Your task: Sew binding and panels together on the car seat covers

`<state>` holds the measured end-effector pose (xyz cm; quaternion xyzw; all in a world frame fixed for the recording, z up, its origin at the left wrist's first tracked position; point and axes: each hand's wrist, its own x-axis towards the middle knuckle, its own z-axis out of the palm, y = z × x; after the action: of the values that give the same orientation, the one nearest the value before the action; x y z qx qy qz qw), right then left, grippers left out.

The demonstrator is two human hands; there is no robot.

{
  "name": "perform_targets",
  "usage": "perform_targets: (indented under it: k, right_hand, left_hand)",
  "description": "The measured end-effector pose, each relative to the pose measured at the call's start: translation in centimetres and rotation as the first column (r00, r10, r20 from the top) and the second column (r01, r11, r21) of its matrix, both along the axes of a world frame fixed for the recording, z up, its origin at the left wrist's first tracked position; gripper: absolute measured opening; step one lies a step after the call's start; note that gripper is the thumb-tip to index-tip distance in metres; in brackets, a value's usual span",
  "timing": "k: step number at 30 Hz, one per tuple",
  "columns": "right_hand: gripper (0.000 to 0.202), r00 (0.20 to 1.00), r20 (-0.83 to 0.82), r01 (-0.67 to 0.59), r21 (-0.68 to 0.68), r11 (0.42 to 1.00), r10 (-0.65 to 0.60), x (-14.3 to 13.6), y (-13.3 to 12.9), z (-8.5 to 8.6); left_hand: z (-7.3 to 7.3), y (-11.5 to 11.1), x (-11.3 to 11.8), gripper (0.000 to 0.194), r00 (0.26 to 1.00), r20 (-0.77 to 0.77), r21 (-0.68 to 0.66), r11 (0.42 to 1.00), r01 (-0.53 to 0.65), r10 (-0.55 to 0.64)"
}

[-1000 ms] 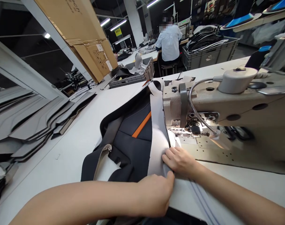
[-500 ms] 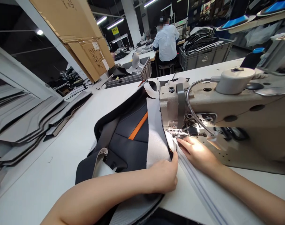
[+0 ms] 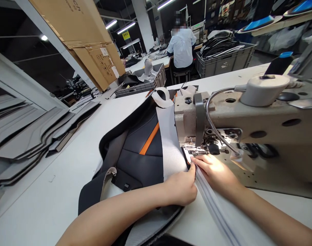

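Observation:
A dark sewn cover [image 3: 143,167] with an orange strip and a light grey mesh panel [image 3: 172,150] lies on the table, its right edge by the needle area of a sewing machine [image 3: 189,119]. My left hand [image 3: 181,188] is closed at that edge, index finger stretched toward the presser foot and other fingers curled. My right hand [image 3: 217,172] has its thumb and finger pressed together on a long pale strip [image 3: 216,205] with bluish lines, just in front of the foot. Both hands' fingertips nearly meet. The machine's lamp lights the right hand. The needle itself is hidden.
Stacked grey panels [image 3: 30,133] lie at the left. A cardboard box [image 3: 79,41] stands behind, beside a grey crate [image 3: 143,82]. A person in a light blue shirt [image 3: 183,48] sits with their back to me. Another crate [image 3: 228,61] holds dark pieces.
My view has shifted slightly, so the machine sits farther right and lower. The right fingertips have come closer to the left index fingertip. Both hands stay on the work.

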<state>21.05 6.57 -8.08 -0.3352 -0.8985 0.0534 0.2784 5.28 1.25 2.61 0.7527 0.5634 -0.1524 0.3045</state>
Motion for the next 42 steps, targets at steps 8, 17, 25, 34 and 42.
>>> perform_targets:
  k: [8,17,25,34,42]
  right_hand:
    - [0.031,0.992,-0.044,0.103,-0.207,0.973,-0.114,0.4,0.1,0.9]
    - [0.031,0.939,0.138,-0.175,-0.599,0.781,0.316,2.4,-7.9,4.7]
    - [0.033,0.993,0.098,0.083,-0.125,0.989,-0.071,2.8,-2.4,2.4]
    - [0.033,0.998,-0.022,0.054,0.003,0.999,-0.054,-0.5,-1.8,0.2]
    - [0.034,0.999,-0.037,0.002,-0.082,0.997,-0.005,-0.2,-1.0,0.4]
  left_hand:
    - [0.1,1.1,1.0,0.075,0.994,-0.082,0.031,0.997,-0.075,0.077]
    - [2.0,-2.6,0.5,0.078,0.993,-0.090,-0.032,0.996,-0.077,0.074]
    - [-0.1,-2.5,2.7,0.082,0.966,-0.258,-0.010,1.000,-0.018,0.014]
    - [-0.8,-2.0,1.6,0.082,0.978,-0.206,0.053,0.998,0.038,-0.026]
    - [-0.7,0.2,1.6,0.071,0.986,-0.151,0.153,0.987,-0.051,0.075]
